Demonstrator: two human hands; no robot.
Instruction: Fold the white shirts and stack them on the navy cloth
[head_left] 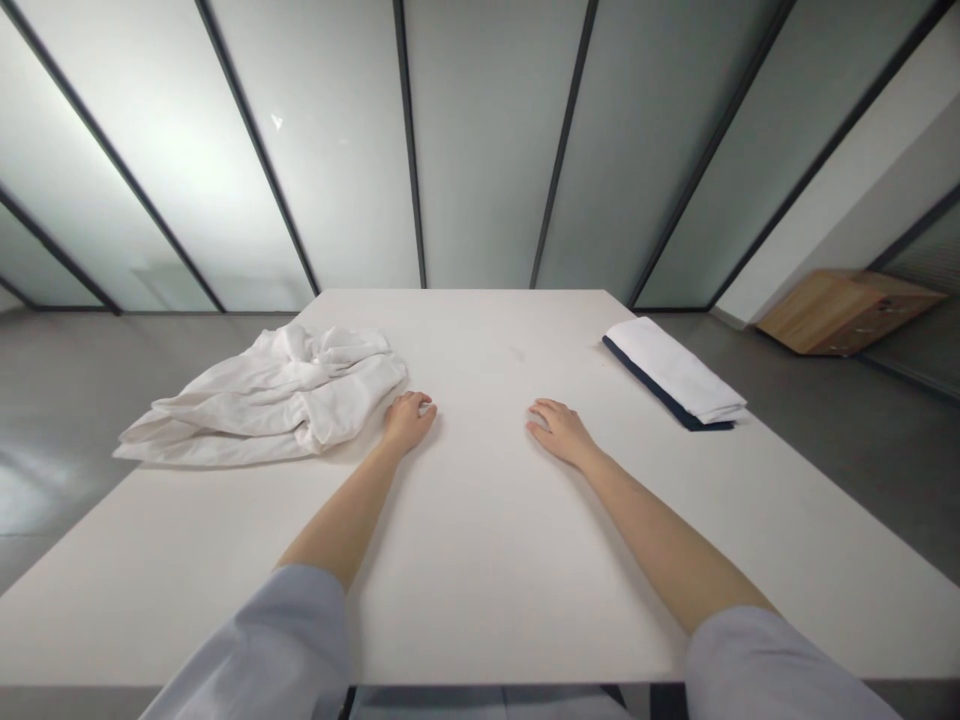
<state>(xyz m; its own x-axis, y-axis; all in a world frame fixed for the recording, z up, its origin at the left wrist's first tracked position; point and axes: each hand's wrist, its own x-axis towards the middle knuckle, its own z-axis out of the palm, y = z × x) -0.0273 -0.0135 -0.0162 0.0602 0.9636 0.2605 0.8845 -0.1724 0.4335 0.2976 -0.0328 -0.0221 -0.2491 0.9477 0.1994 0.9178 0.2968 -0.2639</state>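
Your left hand (409, 418), loosely curled, fingers parted, was just beside crumpled white cloth (300, 390) at nine o'clock; your right hand (561, 430), fingers apart, had folded cloths (675, 368) at two o'clock.

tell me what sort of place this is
Probably an office or meeting room: it has frosted glass partitions, a wooden drawer cabinet and a large, plain white table.
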